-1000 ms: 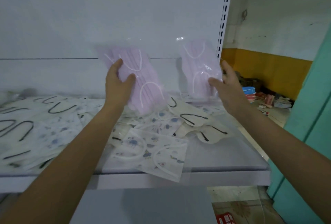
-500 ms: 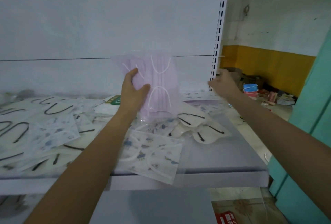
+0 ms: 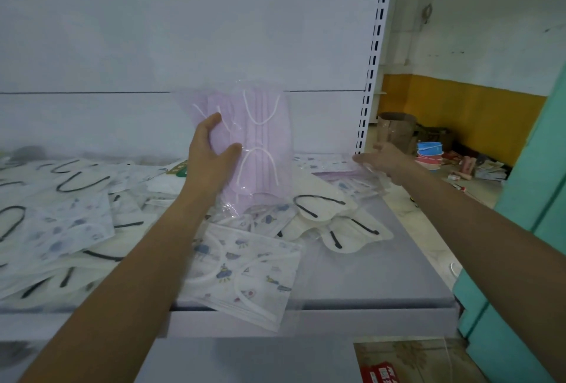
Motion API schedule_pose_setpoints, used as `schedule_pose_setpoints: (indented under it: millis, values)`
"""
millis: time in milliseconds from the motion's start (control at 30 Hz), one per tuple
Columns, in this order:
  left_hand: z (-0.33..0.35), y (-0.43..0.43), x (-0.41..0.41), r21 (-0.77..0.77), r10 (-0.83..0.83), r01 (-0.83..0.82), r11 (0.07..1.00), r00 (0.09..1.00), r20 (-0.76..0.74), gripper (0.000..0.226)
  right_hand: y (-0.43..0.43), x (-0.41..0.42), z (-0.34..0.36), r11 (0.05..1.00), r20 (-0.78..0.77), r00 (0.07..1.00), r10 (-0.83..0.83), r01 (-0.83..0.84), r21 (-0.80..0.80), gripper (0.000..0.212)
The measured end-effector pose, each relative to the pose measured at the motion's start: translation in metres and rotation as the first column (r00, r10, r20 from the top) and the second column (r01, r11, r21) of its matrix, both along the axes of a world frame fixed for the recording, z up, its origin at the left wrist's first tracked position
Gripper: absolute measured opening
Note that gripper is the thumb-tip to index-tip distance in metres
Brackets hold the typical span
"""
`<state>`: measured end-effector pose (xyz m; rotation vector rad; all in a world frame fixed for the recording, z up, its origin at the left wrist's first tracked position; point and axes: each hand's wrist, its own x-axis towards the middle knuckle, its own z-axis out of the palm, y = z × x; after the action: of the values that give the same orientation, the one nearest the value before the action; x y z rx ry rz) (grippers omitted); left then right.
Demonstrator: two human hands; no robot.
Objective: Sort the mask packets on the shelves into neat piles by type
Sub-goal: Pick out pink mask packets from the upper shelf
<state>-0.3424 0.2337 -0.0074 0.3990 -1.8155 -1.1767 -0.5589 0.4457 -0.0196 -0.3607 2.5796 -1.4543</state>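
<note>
Holding the pink mask packets in my left hand, I grip them at their left edge, thumb on the front face and fingers curled round the edge. The packets stand upright above the middle of the shelf, in front of the white back panel, clear of the loose stock below. At least two packets overlap in this grip: the front one is upright and the one behind leans to the left.

My right hand reaches to the far right corner of the shelf, just beside the slotted post. Its fingers are stretched out towards the left and hold nothing. It sits low over a flat pink packet lying at the back of the shelf. The hand is blurred, so I cannot tell whether the fingertips touch that packet.

Shelf contents, left to right:
- A loose heap of packets covers the left half, mixing printed masks with white masks that have black ear loops.
- A printed mask packet lies at the near edge, its corner hanging over the lip, just right of my left forearm.
- White masks with black loops lie right of centre, below the held packets.
- The near right part of the shelf is bare surface.

Beyond the post, on the floor, stand a cardboard box and a stack of blue and pink tubs against a yellow wall band. A teal panel fills the right edge.
</note>
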Motion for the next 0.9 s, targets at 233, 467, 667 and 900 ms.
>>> schedule_pose_setpoints:
  millis: [233,467,667,900]
  values:
    - [-0.001,0.000,0.000,-0.002,-0.001,0.001,1.000,1.000,0.010,0.056,-0.003,-0.001,0.003,0.992,0.082,0.989,-0.123,0.119,0.052,0.010]
    - [-0.002,-0.001,0.000,-0.003,-0.014,0.014,1.000,1.000,0.012,0.055,0.007,0.001,0.005,0.980,0.175,0.982,-0.066,0.097,-0.173,0.015]
    - [-0.003,-0.002,-0.001,0.004,-0.020,0.020,1.000,1.000,0.006,0.055,0.010,0.002,0.005,0.953,0.210,0.977,-0.045,0.104,-0.283,0.017]
    - [-0.004,-0.001,-0.001,-0.011,-0.023,0.023,1.000,1.000,0.001,0.055,0.033,-0.001,0.007,0.981,0.242,0.968,0.064,-0.017,-0.192,0.020]
